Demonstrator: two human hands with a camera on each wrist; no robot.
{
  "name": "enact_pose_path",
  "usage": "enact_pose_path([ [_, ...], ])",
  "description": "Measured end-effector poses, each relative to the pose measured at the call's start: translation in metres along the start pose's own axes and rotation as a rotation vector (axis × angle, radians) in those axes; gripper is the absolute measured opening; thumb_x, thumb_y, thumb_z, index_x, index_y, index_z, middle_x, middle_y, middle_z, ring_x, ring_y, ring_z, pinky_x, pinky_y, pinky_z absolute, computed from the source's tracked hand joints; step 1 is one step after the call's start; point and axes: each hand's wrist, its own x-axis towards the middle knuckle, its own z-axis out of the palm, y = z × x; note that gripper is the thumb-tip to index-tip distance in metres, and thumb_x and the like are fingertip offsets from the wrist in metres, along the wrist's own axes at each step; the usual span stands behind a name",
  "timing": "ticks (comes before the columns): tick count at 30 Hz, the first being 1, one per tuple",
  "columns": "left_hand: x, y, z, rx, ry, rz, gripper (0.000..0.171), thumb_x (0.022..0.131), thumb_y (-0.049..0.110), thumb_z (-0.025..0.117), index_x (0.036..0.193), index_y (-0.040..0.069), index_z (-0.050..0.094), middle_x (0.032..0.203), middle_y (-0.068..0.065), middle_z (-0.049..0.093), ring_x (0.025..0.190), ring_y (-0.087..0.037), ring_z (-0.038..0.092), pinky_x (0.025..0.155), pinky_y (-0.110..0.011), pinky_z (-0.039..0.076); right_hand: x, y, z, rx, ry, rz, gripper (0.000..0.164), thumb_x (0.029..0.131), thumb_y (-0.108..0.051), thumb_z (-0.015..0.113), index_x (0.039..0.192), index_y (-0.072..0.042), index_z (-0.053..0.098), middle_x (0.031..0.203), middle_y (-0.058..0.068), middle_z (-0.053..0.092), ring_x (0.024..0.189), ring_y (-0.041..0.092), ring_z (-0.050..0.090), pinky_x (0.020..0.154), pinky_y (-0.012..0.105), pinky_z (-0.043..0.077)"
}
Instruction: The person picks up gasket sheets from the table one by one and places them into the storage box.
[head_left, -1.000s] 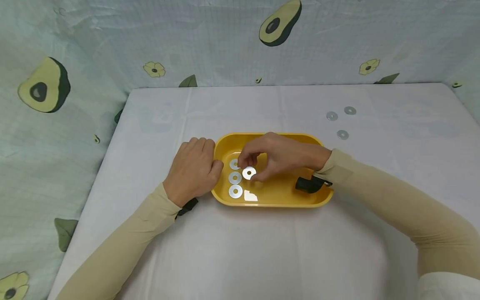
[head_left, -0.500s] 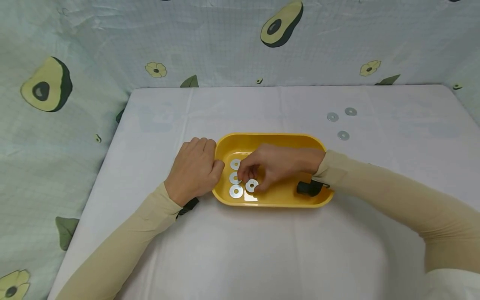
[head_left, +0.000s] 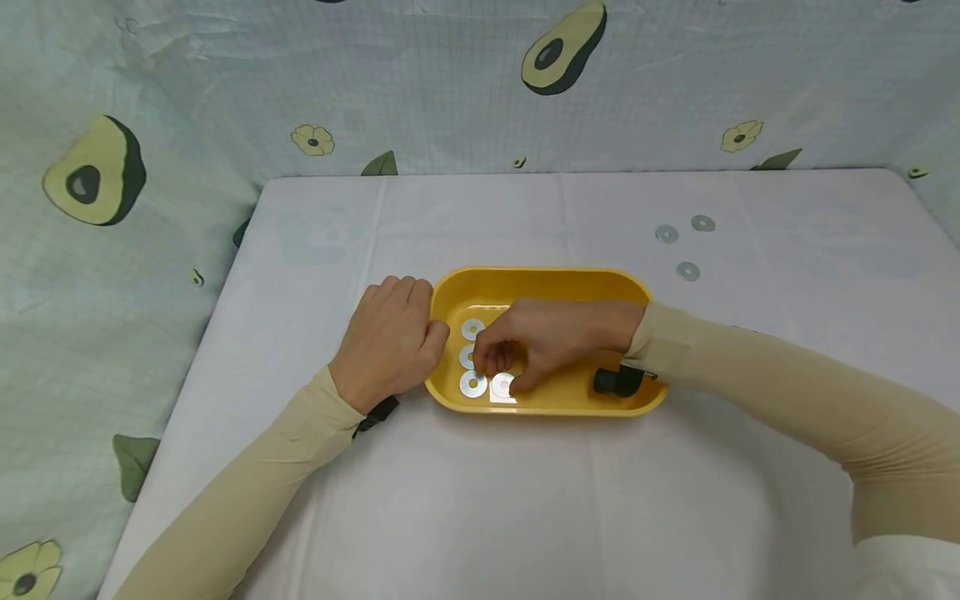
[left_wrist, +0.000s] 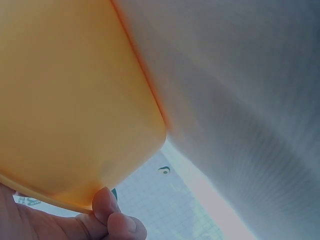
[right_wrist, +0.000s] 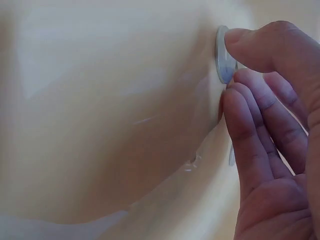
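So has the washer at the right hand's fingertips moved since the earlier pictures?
Yes. In the head view, the washer at the right hand has moved toward the near rim of the yellow tray and is now beside the row's near-end washer.

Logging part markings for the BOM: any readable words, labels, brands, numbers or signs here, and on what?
No readable text in any view.
Yellow tray and washers: no lettering visible.
Printed cloth: avocados, flowers, leaves; nothing legible.
Small dark marks below the tray rim, left wrist view: too small to tell if lettering.
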Motion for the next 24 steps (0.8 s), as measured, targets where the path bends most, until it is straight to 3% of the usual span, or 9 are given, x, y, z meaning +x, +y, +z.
enact_pose_path([
  [4, 0.0, 0.0, 0.0, 0.006, 0.016, 0.012, 0.017, 0.083, 0.016, 0.043, 0.071, 0.004, 0.045, 0.064, -0.007, 0.04, 0.063, -0.029, 0.041, 0.061, -0.036, 0.031, -0.003, -0.002, -0.002, 0.038, 0.027, -0.014, 0.031, 0.083, -0.014, 0.08, 0.113, -0.016, 0.071, 0.102, -0.007, 0.072, 0.095, 0.006, 0.065, 0.09, 0.023, 0.056],
  [12, 0.0, 0.002, 0.0, 0.014, 0.023, 0.016, 0.016, 0.083, 0.016, 0.044, 0.071, 0.005, 0.045, 0.064, -0.007, 0.041, 0.063, -0.029, 0.041, 0.06, -0.036, 0.03, -0.013, -0.008, -0.011, 0.043, 0.17, -0.045, 0.032, 0.088, -0.015, 0.078, 0.118, -0.008, 0.07, 0.101, -0.003, 0.073, 0.093, 0.007, 0.067, 0.089, 0.026, 0.058],
  [17, 0.0, 0.004, 0.0, 0.02, -0.009, 0.001, 0.017, 0.085, 0.017, 0.045, 0.074, 0.004, 0.047, 0.066, -0.007, 0.042, 0.065, -0.029, 0.043, 0.063, -0.036, 0.031, -0.03, -0.015, -0.021, 0.029, 0.222, -0.035, 0.036, 0.091, -0.018, 0.075, 0.125, -0.007, 0.067, 0.106, 0.0, 0.075, 0.097, 0.007, 0.069, 0.093, 0.027, 0.058],
  [24, 0.0, 0.003, -0.003, 0.027, -0.011, 0.001, 0.017, 0.084, 0.016, 0.045, 0.072, 0.005, 0.046, 0.065, -0.006, 0.039, 0.063, -0.029, 0.041, 0.061, -0.035, 0.03, -0.063, -0.023, -0.039, -0.005, 0.406, -0.058, 0.031, 0.089, -0.017, 0.079, 0.119, -0.013, 0.071, 0.105, -0.003, 0.075, 0.097, 0.012, 0.069, 0.092, 0.027, 0.058],
])
